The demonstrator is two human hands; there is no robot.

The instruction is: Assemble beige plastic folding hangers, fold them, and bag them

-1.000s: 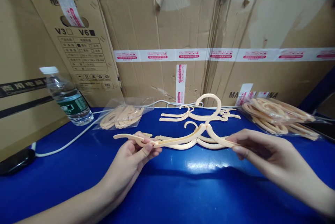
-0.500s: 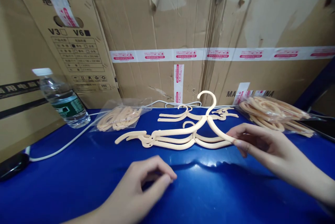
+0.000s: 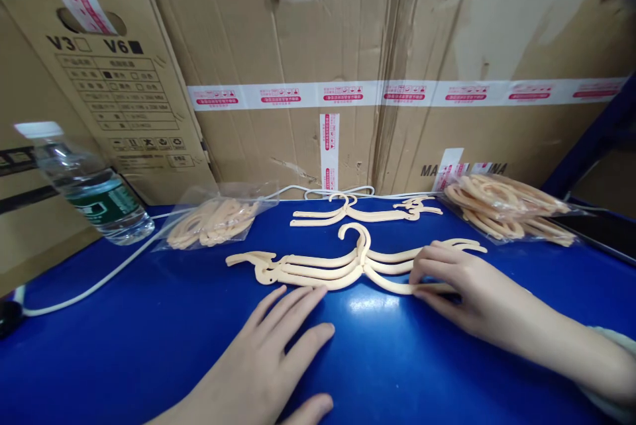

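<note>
Several cream folding clothes hangers lie together on the blue table [image 3: 397,372], hooks pointing to the back. My right hand [image 3: 467,289] is closed on the right arm of the nearest clothes hanger [image 3: 385,284], thumb in front and fingers behind. That hanger rests against the others in the group. My left hand [image 3: 271,352] is open, palm down with fingers spread. Its fingertips are at the front edge of the nearest hanger's left arm; whether they touch is hard to tell. Further back lie more folding hangers [image 3: 375,216], partly overlapping.
Clear bags of cream hangers lie at back left [image 3: 213,223] and back right [image 3: 507,200]. A water bottle [image 3: 102,203] leans at the left beside a white cable [image 3: 109,276]. Large cardboard boxes [image 3: 278,147] stand along the back. A dark flat object [image 3: 601,233] lies far right.
My right hand has lowered the hanger from above the group onto the table in front of it. My left hand has opened from a loose curl and spread its fingers. The view has shifted slightly right.
</note>
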